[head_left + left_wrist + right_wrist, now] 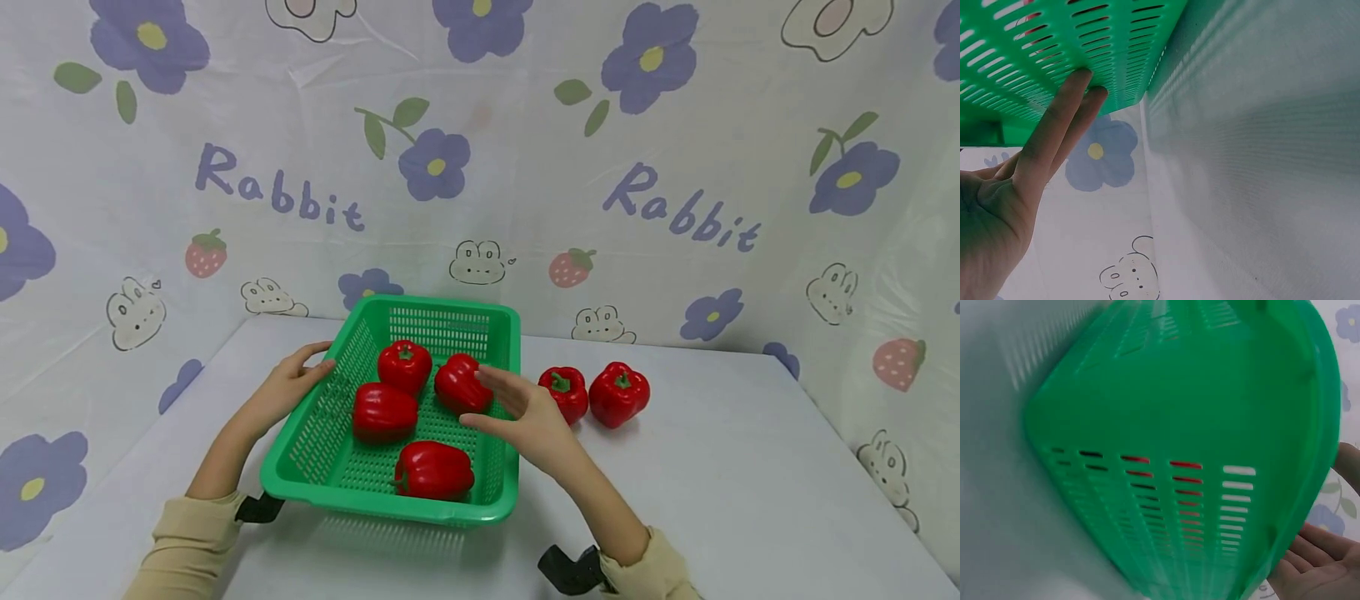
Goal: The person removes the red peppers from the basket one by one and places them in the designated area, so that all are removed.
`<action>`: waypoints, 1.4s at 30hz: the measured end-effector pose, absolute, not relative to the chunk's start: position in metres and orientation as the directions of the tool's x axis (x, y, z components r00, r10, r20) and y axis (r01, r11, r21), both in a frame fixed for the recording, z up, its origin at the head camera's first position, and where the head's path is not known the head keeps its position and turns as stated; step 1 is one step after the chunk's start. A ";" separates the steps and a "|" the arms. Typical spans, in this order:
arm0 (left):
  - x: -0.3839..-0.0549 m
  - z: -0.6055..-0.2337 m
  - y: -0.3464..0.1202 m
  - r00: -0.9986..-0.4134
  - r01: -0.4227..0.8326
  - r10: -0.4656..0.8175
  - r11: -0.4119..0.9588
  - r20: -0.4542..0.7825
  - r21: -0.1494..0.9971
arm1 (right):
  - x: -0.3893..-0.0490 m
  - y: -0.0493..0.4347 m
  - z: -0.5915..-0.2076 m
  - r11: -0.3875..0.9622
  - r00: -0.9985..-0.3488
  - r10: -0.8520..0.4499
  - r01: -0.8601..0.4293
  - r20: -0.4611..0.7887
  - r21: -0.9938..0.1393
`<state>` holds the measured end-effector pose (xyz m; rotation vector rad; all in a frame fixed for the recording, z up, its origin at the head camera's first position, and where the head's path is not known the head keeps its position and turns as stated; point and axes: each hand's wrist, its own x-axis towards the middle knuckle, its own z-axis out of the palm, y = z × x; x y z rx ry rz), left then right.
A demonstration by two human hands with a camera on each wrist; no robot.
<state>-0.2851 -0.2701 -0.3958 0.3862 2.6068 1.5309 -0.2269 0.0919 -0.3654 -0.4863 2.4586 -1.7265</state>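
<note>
A green plastic basket (324, 497) with slotted walls holds several red bell peppers (385, 412). My left hand (281, 390) is at its left rim, and in the left wrist view the straight fingers (1054, 128) rest along the outer wall. Over the right rim, my right hand (536, 421) has its fingers and thumb spread with nothing between them. The fingertips overlap the rightmost pepper (459, 383) inside the basket. In the right wrist view, the hand (1322, 569) shows past the basket's rim (1329, 381).
Two more red bell peppers stand right of the basket: one (562, 392) partly behind my right hand, the other (618, 394) beside it. All is on a white table (720, 467). A printed curtain (525, 150) hangs behind the table's back edge.
</note>
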 end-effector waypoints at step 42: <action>-0.284 -0.394 -0.269 -0.968 0.157 0.247 0.497 0.034 0.853 | -0.219 0.042 -0.363 0.583 -0.782 -0.613 -0.351 -0.114 -0.733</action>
